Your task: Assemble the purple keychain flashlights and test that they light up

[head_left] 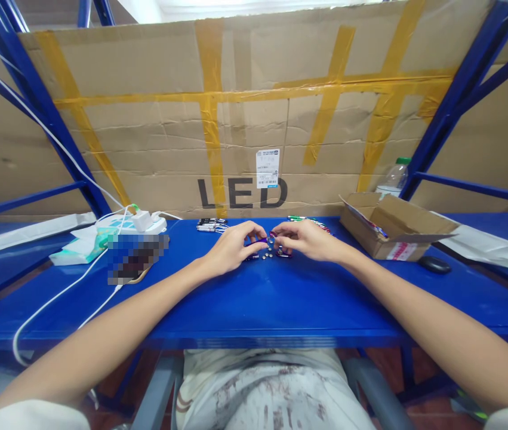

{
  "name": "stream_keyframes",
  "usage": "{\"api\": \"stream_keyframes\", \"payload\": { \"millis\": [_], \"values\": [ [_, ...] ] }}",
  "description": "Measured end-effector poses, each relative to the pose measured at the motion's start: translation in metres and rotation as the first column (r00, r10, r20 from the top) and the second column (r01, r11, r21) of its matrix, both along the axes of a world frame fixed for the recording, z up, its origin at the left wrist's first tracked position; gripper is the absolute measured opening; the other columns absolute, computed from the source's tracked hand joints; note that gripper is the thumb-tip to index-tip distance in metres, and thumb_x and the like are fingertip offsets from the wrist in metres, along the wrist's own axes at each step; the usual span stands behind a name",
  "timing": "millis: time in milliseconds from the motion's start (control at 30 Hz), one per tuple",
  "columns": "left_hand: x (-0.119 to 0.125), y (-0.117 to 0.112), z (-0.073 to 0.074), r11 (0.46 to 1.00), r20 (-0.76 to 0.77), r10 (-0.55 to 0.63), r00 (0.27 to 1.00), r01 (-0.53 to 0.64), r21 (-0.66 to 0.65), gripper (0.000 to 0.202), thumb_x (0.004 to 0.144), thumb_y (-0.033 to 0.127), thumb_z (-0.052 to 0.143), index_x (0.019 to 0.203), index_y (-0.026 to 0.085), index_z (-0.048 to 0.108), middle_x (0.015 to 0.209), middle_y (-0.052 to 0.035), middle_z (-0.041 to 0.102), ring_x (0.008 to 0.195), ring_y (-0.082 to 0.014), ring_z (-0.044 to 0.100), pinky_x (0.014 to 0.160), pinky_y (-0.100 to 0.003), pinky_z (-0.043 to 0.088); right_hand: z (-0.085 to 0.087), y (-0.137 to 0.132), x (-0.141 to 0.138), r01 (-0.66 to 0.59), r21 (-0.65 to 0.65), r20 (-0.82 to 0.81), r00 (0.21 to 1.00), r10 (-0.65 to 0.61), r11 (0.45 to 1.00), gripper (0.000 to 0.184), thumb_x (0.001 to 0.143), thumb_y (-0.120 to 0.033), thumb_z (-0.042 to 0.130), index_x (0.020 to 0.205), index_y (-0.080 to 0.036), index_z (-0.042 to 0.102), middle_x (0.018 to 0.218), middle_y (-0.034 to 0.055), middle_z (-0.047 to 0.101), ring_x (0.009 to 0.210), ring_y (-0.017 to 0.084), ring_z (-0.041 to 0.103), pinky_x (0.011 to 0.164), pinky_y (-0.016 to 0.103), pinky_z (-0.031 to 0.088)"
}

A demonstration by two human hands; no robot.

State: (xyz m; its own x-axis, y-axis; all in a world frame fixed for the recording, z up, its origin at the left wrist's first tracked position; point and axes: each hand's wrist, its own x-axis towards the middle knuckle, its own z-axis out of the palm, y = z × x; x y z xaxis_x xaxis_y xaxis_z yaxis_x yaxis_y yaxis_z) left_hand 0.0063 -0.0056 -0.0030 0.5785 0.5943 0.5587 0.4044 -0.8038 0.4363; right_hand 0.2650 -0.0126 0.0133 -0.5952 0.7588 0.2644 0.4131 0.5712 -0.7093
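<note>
Near the middle of the blue table, my left hand point(236, 246) pinches a slim purple pen part point(256, 242) between thumb and fingertips. Facing it, a small gap away, my right hand point(311, 240) has its fingertips closed on a small dark-red pen part point(272, 234). Several small shiny metal rings point(267, 255) lie on the table between and below the hands. More dark pen parts point(284, 254) rest under my right fingers, partly hidden. Behind my left hand lies a group of white and black pen parts point(211, 226); green and red ones point(297, 218) lie behind my right hand.
At the right stand an open cardboard box point(388, 230) with pens inside, a black mouse point(434, 264) and a bottle point(396, 178). On the left are a phone point(139, 258), a tissue pack point(81, 246), a power strip point(153, 224) and white cables. A large cardboard sheet point(159, 143) closes off the back.
</note>
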Motion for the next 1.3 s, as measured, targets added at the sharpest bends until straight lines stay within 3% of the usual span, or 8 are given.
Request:
{"api": "stream_keyframes", "payload": {
  "millis": [233, 567, 833, 1000, 1300],
  "values": [
    [0.001, -0.003, -0.001, 1.000, 0.040, -0.003, 0.999, 0.002, 0.014, 0.016, 0.100, 0.034, 0.074, 0.109, 0.022, 0.068, 0.103, -0.0032, 0.074, 0.094, -0.0197, 0.068, 0.085, -0.033, 0.053, -0.005, -0.003, -0.008, 0.000, 0.021, -0.031, 1.000, 0.001, 1.000, 0.036, 0.099, -0.049, 0.062, 0.114, -0.020, 0.077, 0.084, 0.0027, 0.075, 0.068, 0.019, 0.063, 0.067, 0.031, 0.052],
    [0.005, -0.008, 0.001, 0.996, 0.090, 0.045, 0.995, -0.052, 0.074, 0.012, 0.100, 0.031, 0.073, 0.103, 0.022, 0.066, 0.101, -0.0032, 0.073, 0.092, -0.0203, 0.067, 0.086, -0.035, 0.053, -0.001, -0.010, -0.017, 0.080, 0.141, -0.049, 0.996, -0.073, 0.987, 0.038, 0.100, -0.052, 0.058, 0.092, -0.021, 0.078, 0.077, 0.0011, 0.072, 0.074, 0.023, 0.062, 0.070, 0.032, 0.047],
    [0.004, -0.008, 0.002, 0.993, 0.145, 0.040, 0.989, -0.056, 0.103, 0.012, 0.099, 0.026, 0.075, 0.102, 0.021, 0.064, 0.099, -0.0025, 0.070, 0.092, -0.0194, 0.065, 0.085, -0.033, 0.052, -0.006, -0.012, -0.018, 0.184, 0.268, -0.067, 0.983, -0.173, 0.946, 0.042, 0.101, -0.055, 0.060, 0.112, -0.022, 0.083, 0.081, 0.0029, 0.078, 0.083, 0.028, 0.067, 0.075, 0.034, 0.049],
    [0.002, -0.008, 0.006, 0.990, 0.163, 0.039, 0.986, -0.061, 0.128, 0.014, 0.100, 0.030, 0.075, 0.102, 0.021, 0.063, 0.097, -0.0032, 0.069, 0.091, -0.0195, 0.065, 0.083, -0.033, 0.052, -0.007, -0.014, -0.019, 0.205, 0.349, -0.072, 0.979, -0.192, 0.915, 0.041, 0.105, -0.052, 0.056, 0.114, -0.022, 0.083, 0.091, 0.0038, 0.081, 0.080, 0.028, 0.069, 0.075, 0.036, 0.049],
    [0.001, -0.007, 0.007, 0.986, 0.176, -0.015, 0.984, -0.015, 0.167, 0.015, 0.099, 0.027, 0.077, 0.101, 0.020, 0.064, 0.096, -0.0025, 0.069, 0.089, -0.0178, 0.065, 0.081, -0.030, 0.052, -0.007, -0.017, -0.020, 0.207, 0.442, -0.095, 0.978, -0.184, 0.873, 0.041, 0.109, -0.048, 0.053, 0.117, -0.020, 0.082, 0.090, 0.0027, 0.081, 0.078, 0.025, 0.069, 0.075, 0.033, 0.051]
  ]
}}
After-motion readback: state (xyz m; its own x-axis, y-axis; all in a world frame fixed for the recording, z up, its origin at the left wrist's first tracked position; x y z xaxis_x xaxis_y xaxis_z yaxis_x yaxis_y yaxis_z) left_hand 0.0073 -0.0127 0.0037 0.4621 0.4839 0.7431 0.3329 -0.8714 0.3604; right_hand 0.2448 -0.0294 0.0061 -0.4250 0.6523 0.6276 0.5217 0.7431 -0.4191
